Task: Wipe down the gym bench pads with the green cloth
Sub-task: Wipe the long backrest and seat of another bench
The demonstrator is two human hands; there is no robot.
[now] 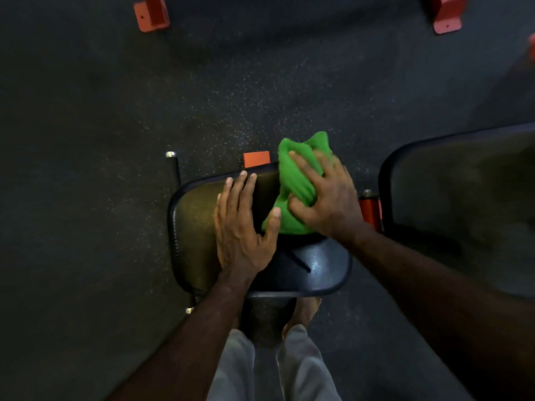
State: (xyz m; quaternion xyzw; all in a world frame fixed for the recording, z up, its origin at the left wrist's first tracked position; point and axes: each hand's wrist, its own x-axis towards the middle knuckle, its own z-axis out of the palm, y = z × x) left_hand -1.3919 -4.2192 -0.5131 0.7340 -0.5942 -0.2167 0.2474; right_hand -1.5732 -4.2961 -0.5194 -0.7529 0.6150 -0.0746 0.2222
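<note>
A small dark bench pad (197, 224) with a rounded rim fills the middle of the view. A bunched green cloth (298, 180) lies on its far right part. My right hand (327, 198) grips the cloth, fingers and thumb curled into its folds, pressing it onto the pad. My left hand (241, 224) lies flat on the pad just left of the cloth, fingers straight and pointing away from me, thumb touching the cloth's near edge. A second, larger dark pad (463, 192) stands to the right.
Orange frame parts show behind the pad (256, 159), between the two pads (370, 209), and as floor feet at the back left (152, 14) and back right (447, 17). A chrome-tipped black bar (173, 166) sticks up at the pad's left. Speckled dark rubber floor surrounds everything.
</note>
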